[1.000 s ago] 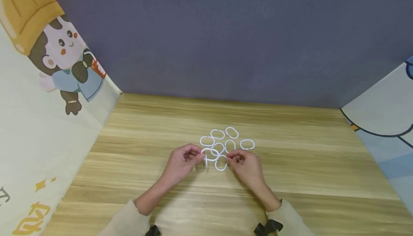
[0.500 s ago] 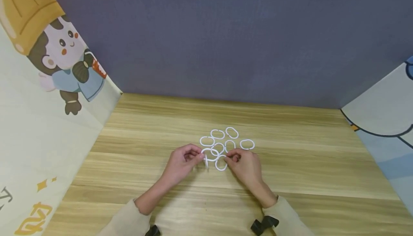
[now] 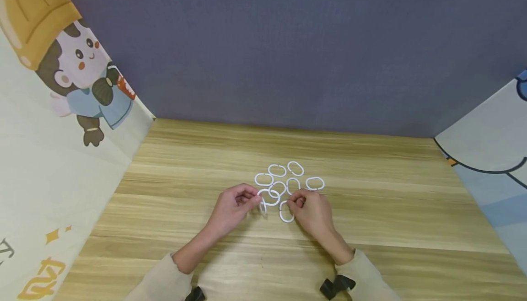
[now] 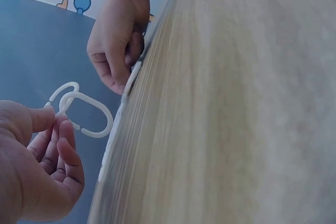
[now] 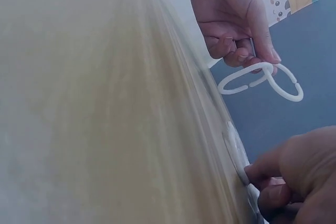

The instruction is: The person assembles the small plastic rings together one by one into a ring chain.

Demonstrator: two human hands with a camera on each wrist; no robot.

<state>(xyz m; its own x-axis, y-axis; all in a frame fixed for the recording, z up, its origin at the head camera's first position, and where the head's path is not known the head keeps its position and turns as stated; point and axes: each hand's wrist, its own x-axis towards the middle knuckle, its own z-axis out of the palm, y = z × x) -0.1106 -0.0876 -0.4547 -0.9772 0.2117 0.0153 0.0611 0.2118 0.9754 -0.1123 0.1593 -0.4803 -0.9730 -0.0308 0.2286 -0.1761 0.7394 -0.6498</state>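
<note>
Pinched in the left hand point(image 3: 234, 206), two linked rings point(image 5: 268, 68) are up above the table point(image 3: 395, 209). To their right, the right hand point(image 3: 315, 211) pinches a loose ring point(image 3: 287, 221); more rings point(image 3: 306, 183) lie far back. Linking seems the step, so that ring probably needs lifting and hooking on.

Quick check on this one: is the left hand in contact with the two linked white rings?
Touching. The left wrist view shows the left hand pinching the two linked white rings at one side, with no gap in between.
</note>
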